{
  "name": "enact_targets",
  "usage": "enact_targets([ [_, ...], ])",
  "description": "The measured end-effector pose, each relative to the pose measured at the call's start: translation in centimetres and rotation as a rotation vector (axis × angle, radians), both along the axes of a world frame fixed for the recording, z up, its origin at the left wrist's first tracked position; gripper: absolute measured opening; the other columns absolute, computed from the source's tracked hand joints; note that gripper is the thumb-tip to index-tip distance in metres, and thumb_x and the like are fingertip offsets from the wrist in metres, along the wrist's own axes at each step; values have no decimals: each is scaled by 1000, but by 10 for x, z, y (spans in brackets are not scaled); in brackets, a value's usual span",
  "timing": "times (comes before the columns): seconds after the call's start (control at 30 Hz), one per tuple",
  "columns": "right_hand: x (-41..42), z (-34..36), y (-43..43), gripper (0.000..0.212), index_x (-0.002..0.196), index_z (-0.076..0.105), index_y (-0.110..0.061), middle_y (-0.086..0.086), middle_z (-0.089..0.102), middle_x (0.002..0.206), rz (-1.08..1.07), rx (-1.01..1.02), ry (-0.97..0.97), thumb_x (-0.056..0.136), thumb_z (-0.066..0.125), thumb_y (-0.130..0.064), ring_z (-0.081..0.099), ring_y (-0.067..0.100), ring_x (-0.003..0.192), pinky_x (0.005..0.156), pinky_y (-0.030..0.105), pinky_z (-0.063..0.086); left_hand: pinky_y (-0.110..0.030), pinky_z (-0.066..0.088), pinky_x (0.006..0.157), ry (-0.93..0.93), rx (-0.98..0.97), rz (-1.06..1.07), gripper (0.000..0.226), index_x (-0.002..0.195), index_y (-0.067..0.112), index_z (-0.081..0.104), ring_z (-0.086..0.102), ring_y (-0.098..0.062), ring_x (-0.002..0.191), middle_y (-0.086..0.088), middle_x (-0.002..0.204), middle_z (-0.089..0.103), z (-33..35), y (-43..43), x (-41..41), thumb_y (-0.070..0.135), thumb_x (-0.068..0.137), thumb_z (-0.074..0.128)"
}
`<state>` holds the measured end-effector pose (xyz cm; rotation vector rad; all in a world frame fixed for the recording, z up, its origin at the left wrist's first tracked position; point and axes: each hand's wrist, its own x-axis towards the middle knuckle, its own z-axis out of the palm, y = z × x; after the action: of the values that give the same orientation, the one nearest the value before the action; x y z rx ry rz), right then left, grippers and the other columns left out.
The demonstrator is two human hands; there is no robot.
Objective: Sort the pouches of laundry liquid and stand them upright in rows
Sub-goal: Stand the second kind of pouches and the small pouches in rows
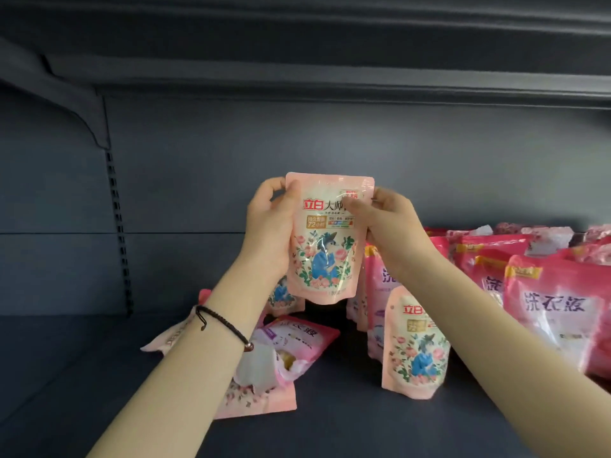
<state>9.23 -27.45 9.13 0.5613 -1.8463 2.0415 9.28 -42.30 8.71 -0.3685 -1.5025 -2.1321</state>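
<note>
Holding pale pink floral plastic pouch (327,259) upright, L hand (267,233) fingers curling round left edge, R hand (390,223) pinching top-right corner

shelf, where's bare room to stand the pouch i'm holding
Bare shelf left of the fallen pouches, back to the wall; also the front strip between them and the upright pouch. Right side is crowded with pink pouches.

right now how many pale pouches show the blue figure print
3. The held pouch is up in the left hand and right hand; the standing pouch is on the shelf under the right forearm; the half-hidden pouch peeks behind the left wrist. Flat pouches may hide more.
</note>
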Motion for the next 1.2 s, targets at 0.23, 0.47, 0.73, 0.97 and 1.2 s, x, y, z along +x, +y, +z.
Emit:
enact_targets([
  [0.23,42,-25,48,12,102,66,-11,1,75,93,-29,-42,24,91,63,-15,73,16,85,73,36,59,-49,57,83,-36,60,71,15,104,16,62,71,-25,92,-8,101,71,-21,63,50,27,96,58],
  [0.47,55,-77,100,13,100,62,-3,19,70,99,-47,-75,-30,90,63,-10,70,31,92,79,43,58,-50,53,91,-109,102,42,10,94,19,65,68,-26,99,-6,98,72,-74,117,59,29,92,62],
  [0.73,49,-112,135,25,106,55,-16,11,63,99,-86,-53,-105,86,63,-2,69,19,83,63,29,57,-31,55,85,-146,-17,21,6,99,19,60,67,-13,97,0,99,70,-119,150,51,23,96,55],
  [0.97,54,-77,138,33,110,52,-20,-6,57,109,-322,421,289,83,64,-5,59,12,97,82,34,53,-16,47,83,36,-457,205,8,100,32,57,62,0,97,11,101,67,-94,98,58,25,95,56],
  [1.2,50,-17,100,16,102,64,-18,-5,60,96,-204,1127,693,86,61,-16,57,13,86,76,27,47,-22,50,76,-10,-1403,333,11,99,31,60,58,0,87,16,96,62,-56,1,58,38,94,53],
])
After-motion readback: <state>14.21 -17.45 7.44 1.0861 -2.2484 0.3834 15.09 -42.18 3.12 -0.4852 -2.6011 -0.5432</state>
